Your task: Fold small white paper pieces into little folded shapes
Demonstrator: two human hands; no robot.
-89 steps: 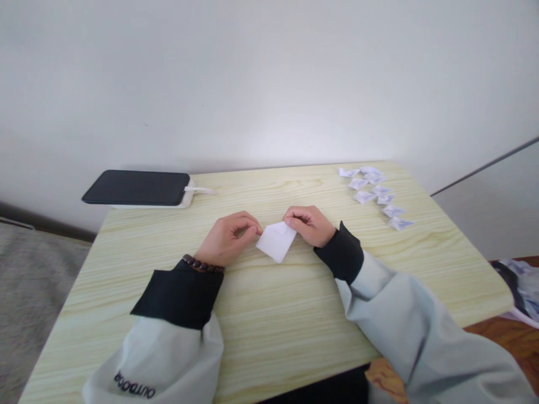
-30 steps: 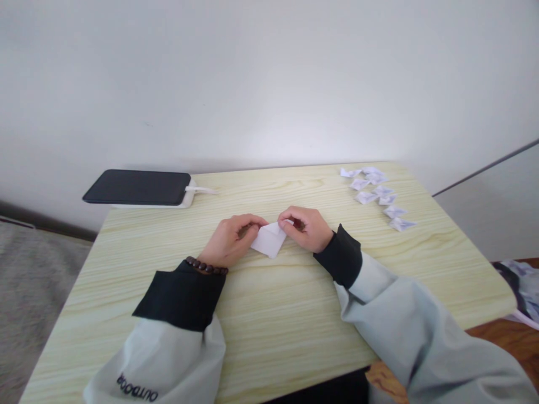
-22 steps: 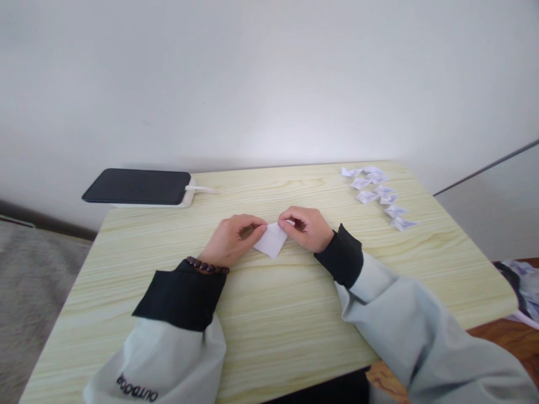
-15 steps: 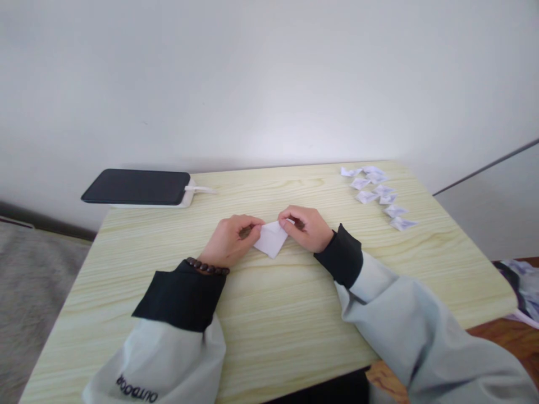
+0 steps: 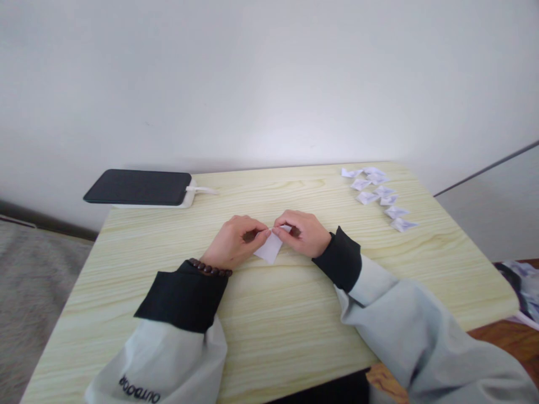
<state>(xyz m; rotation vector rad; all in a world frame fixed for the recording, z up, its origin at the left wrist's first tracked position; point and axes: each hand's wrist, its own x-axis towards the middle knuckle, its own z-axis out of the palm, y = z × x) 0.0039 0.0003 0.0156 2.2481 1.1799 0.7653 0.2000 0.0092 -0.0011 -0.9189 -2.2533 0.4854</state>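
Note:
A small folded white paper point(image 5: 269, 249) lies on the light wooden table point(image 5: 273, 314) near its middle, point toward me. My left hand point(image 5: 234, 242) pinches its upper left edge with thumb and forefinger. My right hand point(image 5: 302, 232) pinches the upper right edge. The fingertips of both hands nearly meet above the paper, and its top part is hidden under them.
Several small folded white paper pieces point(image 5: 379, 196) lie in a row at the table's far right. A dark phone point(image 5: 138, 187) rests on a white block with a white cable point(image 5: 202, 191) at the far left corner. The wall runs behind the table.
My hands have drawn closer together over the paper. The paper looks narrower and smaller than three seconds ago, with its sides folded inward.

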